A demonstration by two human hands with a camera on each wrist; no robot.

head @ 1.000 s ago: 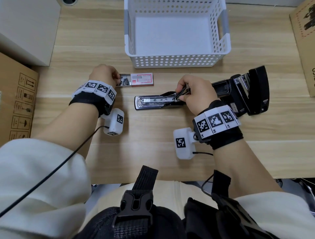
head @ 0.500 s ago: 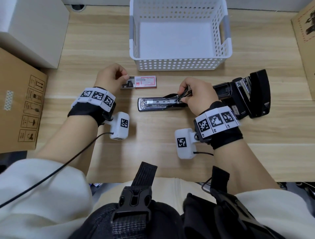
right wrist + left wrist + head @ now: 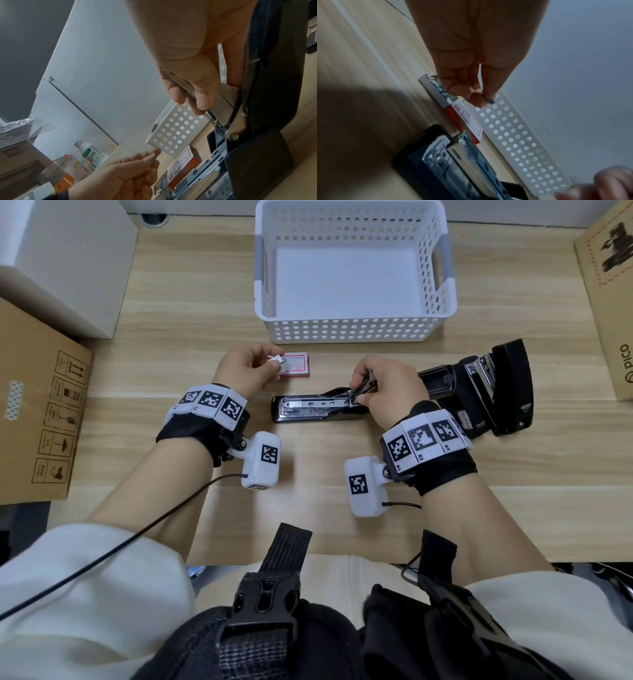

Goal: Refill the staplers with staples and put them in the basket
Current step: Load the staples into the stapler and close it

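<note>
A black stapler (image 3: 310,409) lies opened flat on the wooden table, its metal staple channel facing up. My right hand (image 3: 383,392) grips the stapler's raised metal pusher arm (image 3: 221,102) at its hinge end. My left hand (image 3: 246,368) pinches a short strip of staples (image 3: 276,359) (image 3: 488,99) (image 3: 153,159) above the red and white staple box (image 3: 295,365), which lies open on the table. A larger black stapler (image 3: 486,392) lies opened to the right. The white perforated basket (image 3: 349,330) stands empty behind them.
A brown cardboard box (image 3: 37,419) and a white box (image 3: 65,265) stand at the left. Another cardboard box (image 3: 613,302) sits at the right edge. Bare table lies between my forearms and the front edge.
My left hand has lifted out of the staple box with a strip of staples pinched in its fingers. The right hand keeps its hold on the stapler.
</note>
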